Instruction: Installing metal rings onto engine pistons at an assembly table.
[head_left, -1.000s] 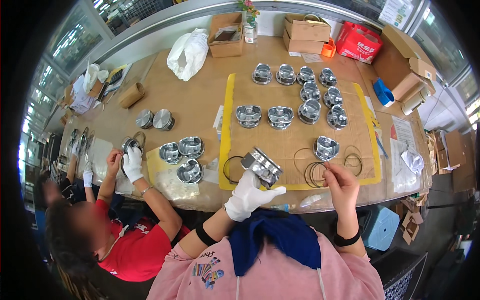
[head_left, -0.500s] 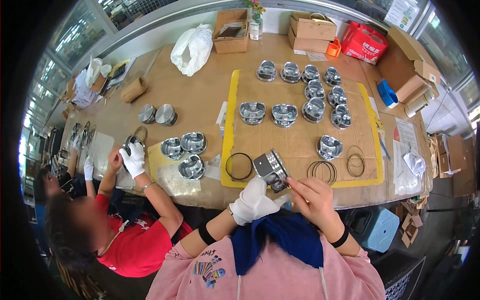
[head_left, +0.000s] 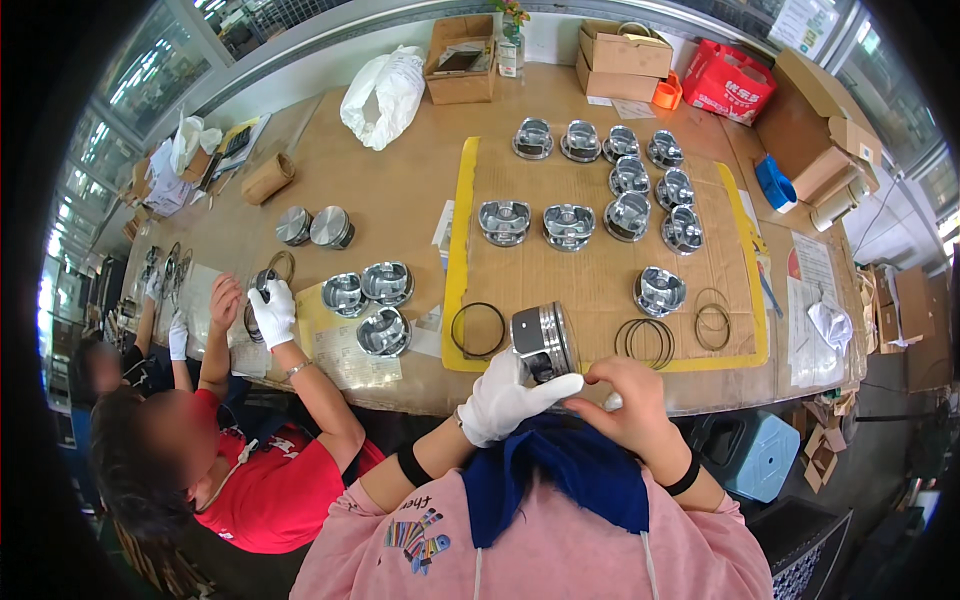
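A worktable (head_left: pixel 400 210) spans the view, with a co-worker in a red shirt (head_left: pixel 270 505) at its left end. On the table, before the camera wearer, lies a yellow-edged cardboard sheet (head_left: pixel 550 185); a blue stool (head_left: pixel 772 452) stands on the floor at lower right, and a white plastic bag (head_left: pixel 406 80) rests toward the table's back edge. The left hand (head_left: pixel 493 400), in a white glove, is closed around a metal piston (head_left: pixel 542 342), its thumb extended along the lower side; the piston is tilted above the near edge of the sheet. The bare right hand (head_left: pixel 637 405) is just to the right, its thumb and index finger bent with a small gap between them, tips close to the piston; whether they touch it or grip anything cannot be told. Eleven other pistons (head_left: pixel 627 217) stand on the sheet. Thinnest are the rings: a dark ring (head_left: pixel 478 356) at left, overlapping rings (head_left: pixel 667 348) nearer the right hand, and brownish rings (head_left: pixel 712 306) farther right.
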